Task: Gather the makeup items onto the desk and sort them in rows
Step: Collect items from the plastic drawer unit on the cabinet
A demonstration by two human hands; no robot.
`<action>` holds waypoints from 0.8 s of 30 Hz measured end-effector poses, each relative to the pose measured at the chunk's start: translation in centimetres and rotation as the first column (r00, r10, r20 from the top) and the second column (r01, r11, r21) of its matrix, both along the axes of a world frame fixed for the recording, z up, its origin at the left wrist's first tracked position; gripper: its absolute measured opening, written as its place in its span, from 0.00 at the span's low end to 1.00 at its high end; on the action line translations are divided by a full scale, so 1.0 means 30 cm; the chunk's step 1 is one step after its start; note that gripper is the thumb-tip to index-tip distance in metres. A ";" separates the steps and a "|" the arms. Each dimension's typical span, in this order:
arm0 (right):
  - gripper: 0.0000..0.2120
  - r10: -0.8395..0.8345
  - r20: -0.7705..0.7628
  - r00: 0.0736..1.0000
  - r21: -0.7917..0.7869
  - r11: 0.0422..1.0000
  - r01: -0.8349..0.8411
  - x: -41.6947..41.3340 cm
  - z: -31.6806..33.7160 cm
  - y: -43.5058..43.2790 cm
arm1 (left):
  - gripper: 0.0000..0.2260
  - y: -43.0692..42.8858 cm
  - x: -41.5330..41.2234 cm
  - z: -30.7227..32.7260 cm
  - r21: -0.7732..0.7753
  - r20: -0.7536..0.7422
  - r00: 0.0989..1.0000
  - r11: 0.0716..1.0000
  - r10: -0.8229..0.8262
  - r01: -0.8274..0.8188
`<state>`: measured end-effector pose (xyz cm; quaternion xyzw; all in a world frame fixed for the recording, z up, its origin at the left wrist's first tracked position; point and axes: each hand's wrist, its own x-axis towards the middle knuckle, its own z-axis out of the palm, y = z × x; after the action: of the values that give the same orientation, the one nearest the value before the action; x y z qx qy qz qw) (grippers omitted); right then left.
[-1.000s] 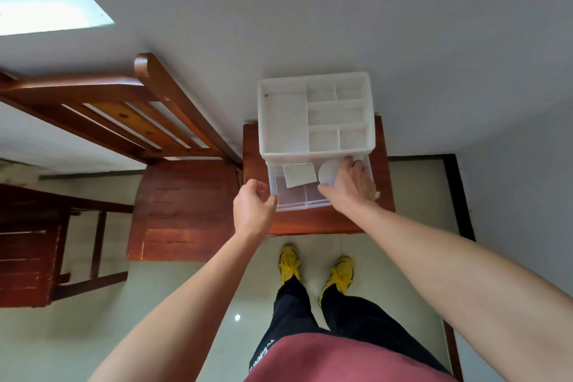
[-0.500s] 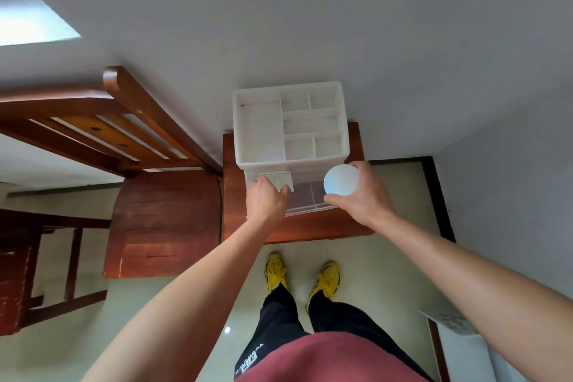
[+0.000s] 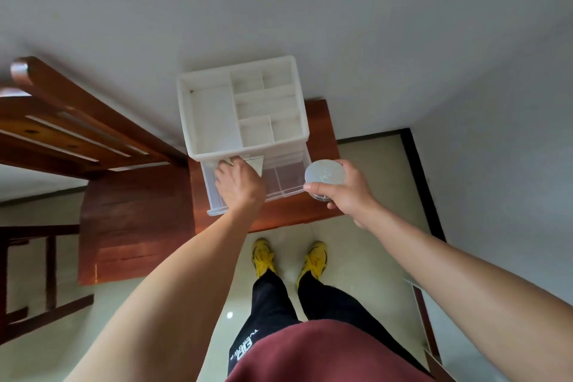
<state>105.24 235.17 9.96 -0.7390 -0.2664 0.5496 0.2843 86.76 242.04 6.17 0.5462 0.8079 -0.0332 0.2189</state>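
Note:
A white plastic organizer [image 3: 214, 115] with divided top compartments stands on a small wooden stand [image 3: 322, 136] against the wall. Its clear lower drawer [image 3: 288, 177] is pulled out. My right hand [image 3: 350, 192] holds a round white compact [image 3: 325, 175] just right of the drawer, clear of it. My left hand [image 3: 240, 184] reaches into the drawer's left side, fingers curled on a pale square flat item [image 3: 255, 163]; most of that item is hidden by the hand and the organizer.
A wooden chair [image 3: 130, 220] stands directly left of the stand, its back leaning to the wall. My legs and yellow shoes [image 3: 263, 257] are on the tiled floor below. A dark baseboard [image 3: 421, 177] and wall run on the right.
My right hand lifted the round compact out of the drawer and carried it to the right. My left hand moved from the drawer's front edge into the drawer onto the square item.

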 end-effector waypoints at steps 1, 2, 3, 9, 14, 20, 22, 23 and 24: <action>0.36 -0.018 -0.028 0.999 -0.003 1.000 0.018 0.003 -0.003 0.002 | 0.21 -0.007 0.005 0.010 -0.031 0.041 0.999 0.999 0.036 -0.035; 0.36 -0.031 -0.055 0.998 -0.007 1.000 0.031 0.008 -0.004 0.006 | 0.27 -0.014 0.010 0.018 -0.056 0.090 0.993 0.996 0.080 -0.076; 0.35 -0.039 -0.076 0.996 -0.012 0.999 0.038 0.013 -0.005 0.012 | 0.32 -0.017 0.017 0.031 -0.063 0.148 0.980 0.990 0.131 -0.122; 0.24 -0.035 -0.116 0.993 -0.043 0.999 0.030 0.052 -0.007 0.046 | 0.22 -0.011 -0.010 0.067 -0.103 0.476 0.835 0.961 0.274 -0.257; 0.19 -0.097 -0.108 0.989 -0.050 0.994 0.092 0.068 0.012 0.071 | 0.12 -0.043 -0.112 0.125 -0.152 0.647 0.694 0.946 0.315 -0.288; 0.07 -0.131 -0.352 0.927 -0.048 0.991 0.122 0.007 0.086 0.101 | 0.10 -0.119 -0.222 0.211 -0.371 0.815 0.274 0.823 0.511 -0.430; 0.03 -0.083 -0.424 0.902 -0.029 0.997 0.078 -0.051 0.124 0.108 | 0.10 -0.144 -0.240 0.223 -0.457 0.818 0.160 0.794 0.552 -0.402; 0.02 -0.055 -0.453 0.890 -0.023 0.998 0.050 -0.086 0.142 0.111 | 0.10 -0.157 -0.248 0.231 -0.487 0.818 0.113 0.783 0.564 -0.388; 0.03 -0.034 -0.470 0.882 -0.021 0.999 0.027 -0.116 0.155 0.114 | 0.11 -0.167 -0.252 0.242 -0.511 0.811 0.083 0.770 0.579 -0.383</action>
<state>101.77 238.60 14.60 -0.5899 -0.1739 0.7096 0.3438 79.21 237.02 13.42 0.1351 0.6382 0.3040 0.6942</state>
